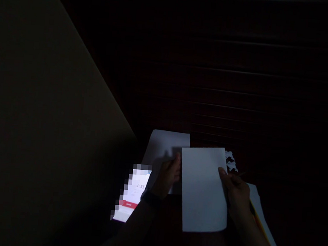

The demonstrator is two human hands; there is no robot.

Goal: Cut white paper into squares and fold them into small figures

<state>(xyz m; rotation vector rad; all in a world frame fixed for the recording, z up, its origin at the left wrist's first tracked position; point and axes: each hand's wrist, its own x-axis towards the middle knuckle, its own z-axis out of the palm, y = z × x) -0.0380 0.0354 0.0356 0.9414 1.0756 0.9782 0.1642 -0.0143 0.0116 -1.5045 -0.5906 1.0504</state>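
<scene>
r grip on wht sheet, l grip nr its edge

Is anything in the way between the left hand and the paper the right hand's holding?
Nothing visible is. The left hand is close by the left edge of the paper; another sheet lies below that hand, not between.

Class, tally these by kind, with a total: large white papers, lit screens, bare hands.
Large white papers: 3 (held paper, left paper, right paper)
Lit screen: 1
Bare hands: 2 (left hand, right hand)
Total: 6
</scene>
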